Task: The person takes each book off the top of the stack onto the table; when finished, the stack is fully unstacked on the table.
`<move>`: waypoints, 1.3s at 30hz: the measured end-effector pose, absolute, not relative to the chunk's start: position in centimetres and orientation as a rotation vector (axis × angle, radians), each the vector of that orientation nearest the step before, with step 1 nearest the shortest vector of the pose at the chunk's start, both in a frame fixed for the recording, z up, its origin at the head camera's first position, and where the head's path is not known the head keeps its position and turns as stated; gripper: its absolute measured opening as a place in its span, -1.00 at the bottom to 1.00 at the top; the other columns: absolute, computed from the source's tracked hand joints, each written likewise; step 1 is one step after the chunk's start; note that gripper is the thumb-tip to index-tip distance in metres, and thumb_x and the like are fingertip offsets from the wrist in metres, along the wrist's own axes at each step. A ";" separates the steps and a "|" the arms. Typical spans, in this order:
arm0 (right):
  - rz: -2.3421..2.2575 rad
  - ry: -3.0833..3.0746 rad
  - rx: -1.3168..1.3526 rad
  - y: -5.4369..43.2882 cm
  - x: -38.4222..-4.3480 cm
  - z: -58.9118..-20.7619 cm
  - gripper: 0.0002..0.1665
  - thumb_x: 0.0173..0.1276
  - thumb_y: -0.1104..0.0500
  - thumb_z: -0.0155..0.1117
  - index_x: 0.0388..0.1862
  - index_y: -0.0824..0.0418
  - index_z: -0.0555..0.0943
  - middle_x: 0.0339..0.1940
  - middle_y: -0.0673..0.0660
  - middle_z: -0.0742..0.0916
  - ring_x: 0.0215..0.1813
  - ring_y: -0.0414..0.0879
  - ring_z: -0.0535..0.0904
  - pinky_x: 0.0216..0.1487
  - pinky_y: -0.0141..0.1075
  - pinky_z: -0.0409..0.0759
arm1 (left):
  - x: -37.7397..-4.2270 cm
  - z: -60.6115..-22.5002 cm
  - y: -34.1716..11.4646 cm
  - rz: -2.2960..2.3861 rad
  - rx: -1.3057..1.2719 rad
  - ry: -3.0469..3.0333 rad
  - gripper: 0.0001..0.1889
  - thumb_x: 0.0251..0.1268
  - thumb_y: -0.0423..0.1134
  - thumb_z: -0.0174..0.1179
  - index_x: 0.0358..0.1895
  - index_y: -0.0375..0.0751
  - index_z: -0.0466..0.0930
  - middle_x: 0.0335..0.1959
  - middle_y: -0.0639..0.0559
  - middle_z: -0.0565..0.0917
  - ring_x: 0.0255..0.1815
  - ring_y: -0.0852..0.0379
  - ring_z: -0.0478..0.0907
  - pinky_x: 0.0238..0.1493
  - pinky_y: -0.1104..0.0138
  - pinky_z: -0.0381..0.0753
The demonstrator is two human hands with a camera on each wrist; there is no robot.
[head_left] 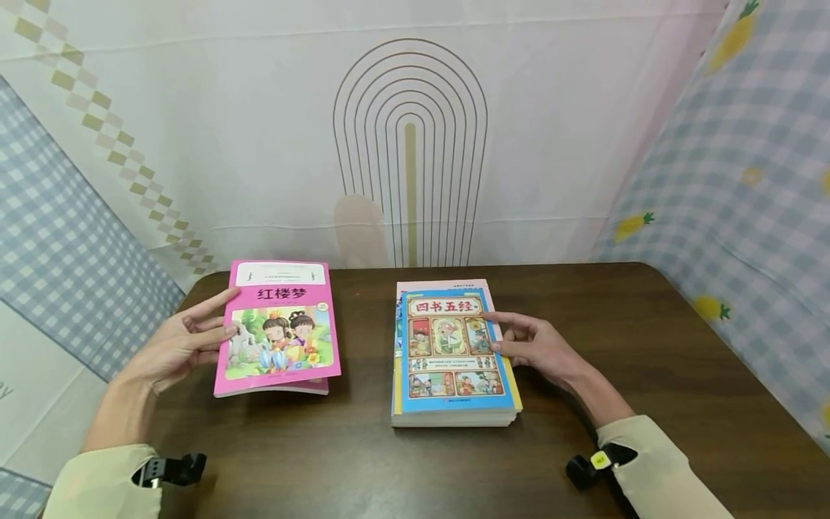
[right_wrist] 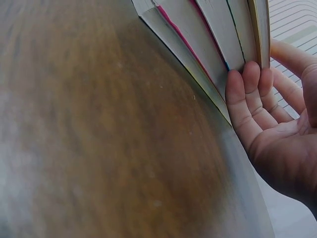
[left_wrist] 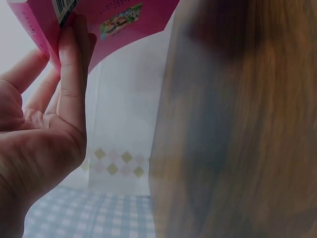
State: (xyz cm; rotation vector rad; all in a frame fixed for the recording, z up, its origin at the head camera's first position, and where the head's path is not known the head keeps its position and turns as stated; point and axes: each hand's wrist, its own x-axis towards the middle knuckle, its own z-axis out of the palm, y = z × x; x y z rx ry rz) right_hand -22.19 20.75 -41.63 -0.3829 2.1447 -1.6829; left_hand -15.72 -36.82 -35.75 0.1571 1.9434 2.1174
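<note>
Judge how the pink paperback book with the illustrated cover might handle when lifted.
The pink paperback book probably flexes: its back cover bows in the left-wrist view. It seems fairly light, since the left hand holds it up by one side.

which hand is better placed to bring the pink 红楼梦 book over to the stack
Probably the left hand: it holds the pink 红楼梦 book by its left edge, while the right hand touches the book stack on its right side, the side away from that book.
</note>
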 end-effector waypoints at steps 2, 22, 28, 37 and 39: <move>-1.684 2.144 -0.377 20.7 -22.2 -41.6 -0.19 0.48 0.07 0.45 0.63 0.16 0.39 -0.25 0.14 0.70 -0.25 -0.14 0.64 -0.18 -0.30 0.76 | -15.6 -35.7 -37.4 2.099 0.130 1.953 -0.25 0.62 -0.48 0.07 0.71 0.18 0.15 0.11 0.16 0.81 0.03 0.10 0.80 -0.03 0.17 0.84; -1.689 2.145 -0.364 20.8 -22.1 -41.7 -0.21 0.50 0.09 0.43 0.63 0.16 0.39 -0.28 0.11 0.67 -0.34 -0.15 0.50 -0.23 -0.33 0.70 | -16.4 -37.1 -42.0 1.771 -0.045 2.074 -0.14 0.64 -0.35 0.11 0.76 0.11 -0.21 0.08 0.39 0.72 0.06 0.22 0.75 0.06 0.22 0.82; -1.699 2.131 -0.353 20.7 -22.0 -41.6 -0.20 0.50 0.10 0.43 0.63 0.16 0.38 -0.28 0.11 0.67 -0.34 -0.15 0.50 -0.23 -0.34 0.70 | -16.3 -37.9 -42.7 1.720 0.046 2.052 -0.11 0.67 -0.38 0.05 0.76 0.07 -0.35 0.15 0.33 0.61 0.14 0.24 0.69 0.12 0.23 0.79; -1.706 2.119 -0.347 20.8 -22.0 -41.7 -0.19 0.50 0.11 0.44 0.64 0.16 0.37 -0.25 0.12 0.68 -0.32 -0.16 0.52 -0.23 -0.34 0.71 | -16.6 -38.6 -43.4 1.645 -0.034 2.127 -0.12 0.66 -0.33 0.09 0.76 0.14 -0.28 0.11 0.40 0.56 0.10 0.29 0.67 0.09 0.26 0.78; -1.708 2.119 -0.353 20.7 -22.0 -41.6 -0.19 0.50 0.12 0.43 0.64 0.16 0.37 -0.25 0.12 0.68 -0.33 -0.16 0.52 -0.23 -0.35 0.71 | -16.6 -38.7 -43.6 1.639 -0.058 2.140 -0.13 0.66 -0.32 0.10 0.76 0.14 -0.26 0.10 0.41 0.56 0.08 0.29 0.68 0.08 0.26 0.79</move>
